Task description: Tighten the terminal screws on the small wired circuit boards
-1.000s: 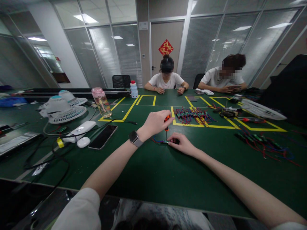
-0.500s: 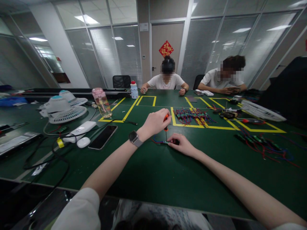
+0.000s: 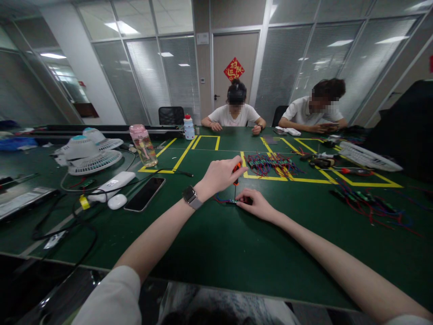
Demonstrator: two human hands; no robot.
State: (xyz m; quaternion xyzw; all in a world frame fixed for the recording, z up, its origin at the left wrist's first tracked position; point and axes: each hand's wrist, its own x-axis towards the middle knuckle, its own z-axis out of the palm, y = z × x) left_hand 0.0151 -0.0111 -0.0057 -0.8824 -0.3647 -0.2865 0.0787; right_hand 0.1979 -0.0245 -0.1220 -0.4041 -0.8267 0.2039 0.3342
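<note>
My left hand [image 3: 220,174], with a watch at the wrist, is closed around an orange-handled screwdriver [image 3: 236,174]. The screwdriver stands upright with its tip on a small wired circuit board [image 3: 231,201] lying on the green table [image 3: 223,243]. My right hand [image 3: 257,204] rests on the table just right of the tip, fingers pinched on that board and pressing it down. Red and blue wires run out to the left of the board.
A pile of wired boards [image 3: 272,163] lies in a yellow-taped box beyond my hands, more wired boards [image 3: 368,201] to the right. At left are a phone [image 3: 145,193], white mouse [image 3: 117,201], fans [image 3: 88,154] and pink bottle [image 3: 143,144]. Two people sit opposite.
My hands stay in place on the screwdriver and board, with only a slight shift of the left hand's fingers. The person opposite moved their hands.
</note>
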